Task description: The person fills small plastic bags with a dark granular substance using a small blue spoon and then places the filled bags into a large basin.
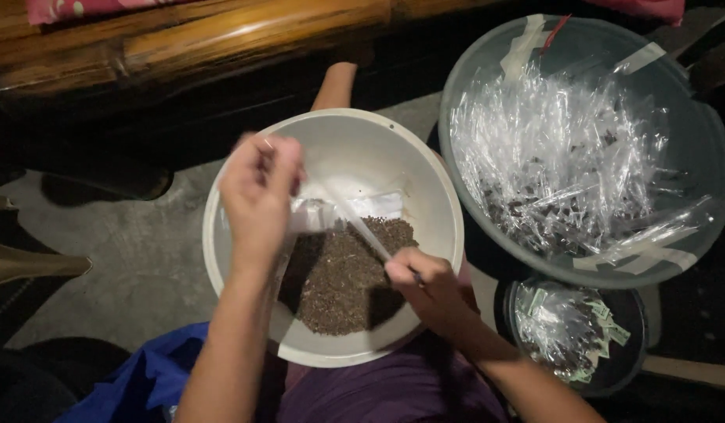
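Over the round white plastic bowl [245, 313] of dark brown granules [343, 282], the left hand [259, 196] pinches the top of 1 thin clear plastic sleeve [355, 223]; the right hand [425, 283] pinches its lower end, apparently filling it. Judged next need: steady, upright holding.

Motion is blurring the left hand [257, 192], the right hand [425, 282] is hiding its tool's handle, and the frame's edge is cutting off the small dark bowl [633, 313].
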